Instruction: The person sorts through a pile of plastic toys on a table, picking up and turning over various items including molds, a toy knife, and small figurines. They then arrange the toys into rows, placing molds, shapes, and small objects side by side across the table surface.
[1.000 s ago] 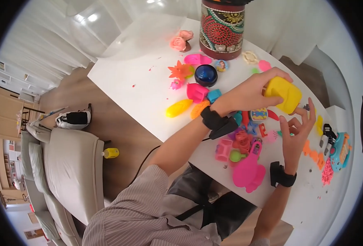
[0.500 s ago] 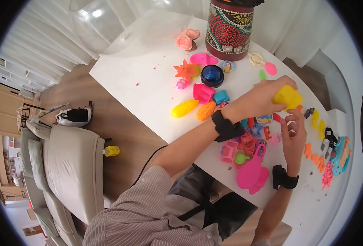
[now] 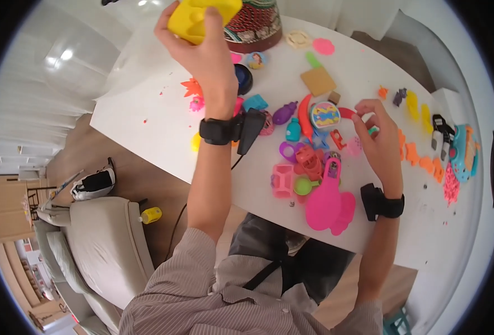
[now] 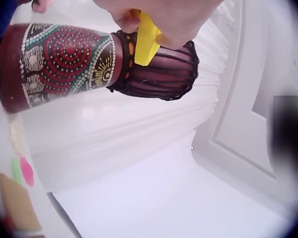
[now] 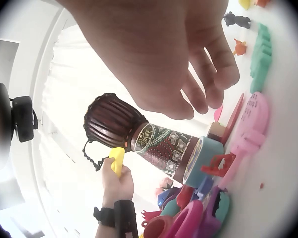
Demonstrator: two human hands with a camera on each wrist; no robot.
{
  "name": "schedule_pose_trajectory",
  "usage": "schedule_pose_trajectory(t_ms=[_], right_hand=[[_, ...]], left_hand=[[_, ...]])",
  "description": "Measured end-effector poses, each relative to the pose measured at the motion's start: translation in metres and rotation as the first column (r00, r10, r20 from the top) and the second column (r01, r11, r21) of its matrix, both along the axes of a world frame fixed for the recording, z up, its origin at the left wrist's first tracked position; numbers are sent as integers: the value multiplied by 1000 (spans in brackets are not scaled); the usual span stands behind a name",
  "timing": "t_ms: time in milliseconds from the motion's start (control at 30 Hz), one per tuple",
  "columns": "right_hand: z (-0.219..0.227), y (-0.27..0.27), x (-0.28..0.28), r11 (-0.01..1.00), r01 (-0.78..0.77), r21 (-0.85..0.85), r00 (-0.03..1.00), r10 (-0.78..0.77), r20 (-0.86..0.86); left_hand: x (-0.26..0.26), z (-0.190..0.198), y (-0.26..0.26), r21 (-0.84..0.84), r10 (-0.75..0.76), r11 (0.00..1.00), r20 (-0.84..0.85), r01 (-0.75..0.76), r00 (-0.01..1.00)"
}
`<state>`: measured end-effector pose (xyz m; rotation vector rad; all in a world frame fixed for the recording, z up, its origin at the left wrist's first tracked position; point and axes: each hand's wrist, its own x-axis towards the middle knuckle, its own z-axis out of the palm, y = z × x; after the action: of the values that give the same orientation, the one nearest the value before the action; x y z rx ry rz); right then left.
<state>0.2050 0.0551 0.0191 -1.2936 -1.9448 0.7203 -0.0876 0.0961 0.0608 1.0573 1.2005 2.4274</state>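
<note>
Raised at the upper left of the head view, my left hand [image 3: 205, 64] grips a yellow hollowed piece [image 3: 186, 23], thumb on one face. In the left wrist view the yellow piece [image 4: 147, 42] appears edge-on, pinched in front of the drum [image 4: 64, 64]. Over the right part of the table, my right hand [image 3: 380, 139] holds nothing, its fingers loosely bent near a red curved piece [image 3: 346, 113]. The right wrist view shows this hand [image 5: 159, 54] above the toys, its fingers apart from them.
A round patterned box [image 3: 325, 115], brown square [image 3: 318, 81], red chili [image 3: 305, 118] and purple eggplant [image 3: 285, 113] lie mid-table. Nearer the front edge are a pink paddle [image 3: 322, 206] and pink cup [image 3: 283, 180]. A blue toy [image 3: 463, 153] and orange pieces [image 3: 411, 153] lie at the right.
My left hand has carried the yellow piece from the right side to the upper left, beside the drum, uncovering the brown square. My right hand has shifted slightly; the head view has turned.
</note>
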Motion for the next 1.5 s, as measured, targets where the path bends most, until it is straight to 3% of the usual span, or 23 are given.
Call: schedule_pose_trajectory(t_ms=[133,200,233,300,433,500,533,600,633,700,733,800,867,933,967,1033,1200,1400,1467,1500], right_hand=[[4,-1,-2,999,-53,0,999,53,1],[3,0,0,999,-53,3,999,53,6],[2,0,0,998,-64,9,998,64,3],[0,2,0,998,-66,16,998,66,4],[-2,3,2,997,-79,10,997,79,-16],[-3,3,2,998,-69,5,997,69,-18],[-3,3,3,998,-56,0,998,56,-20],[-4,5,5,999,-54,4,998,54,-35],[-5,5,6,998,-58,-7,997,58,-52],[-5,6,7,999,-49,16,997,50,-52],[-5,5,8,999,-43,32,998,45,-47],[-6,6,9,999,-20,43,999,22,-38],[-6,9,10,997,25,71,999,-23,-36],[-8,8,9,993,84,86,992,-75,-102],[-7,8,9,991,91,96,991,-80,-110],[-3,8,9,985,166,47,979,-159,-124],[-3,7,7,973,218,76,971,-209,-113],[0,8,6,966,238,98,968,-228,-102],[0,7,3,969,231,89,969,-221,-108],[1,6,3,972,218,89,973,-209,-93]], left_hand=[[16,-6,8,69,-58,996,-22,60,998],[34,2,-1,-117,-80,991,-111,67,991],[33,-1,1,-119,-83,990,-110,70,990],[28,-14,7,-165,-131,985,-483,58,866],[40,-29,12,-153,-128,987,-584,46,802],[47,-21,5,-249,-203,968,-665,43,719],[46,-22,6,-241,-202,969,-669,49,715],[43,-18,6,-16,-4,1000,-768,-14,641],[40,-18,5,-9,-4,1000,-770,-5,638],[37,1,-7,-166,-91,986,-523,4,848],[25,3,-5,-163,-98,987,-531,13,841],[-8,4,5,-27,26,998,-616,-55,788],[-20,11,-8,-59,-54,998,-397,33,916],[-29,4,-6,139,236,971,-455,-193,859],[-31,6,-7,151,235,971,-458,-186,857],[-33,4,-13,149,263,962,-313,-227,913],[-35,11,-23,150,352,936,-317,-320,881],[-30,0,-18,182,262,961,-373,-207,890],[-37,-6,-15,255,382,923,-524,-288,761],[-35,-8,-16,230,337,940,-521,-251,784]])
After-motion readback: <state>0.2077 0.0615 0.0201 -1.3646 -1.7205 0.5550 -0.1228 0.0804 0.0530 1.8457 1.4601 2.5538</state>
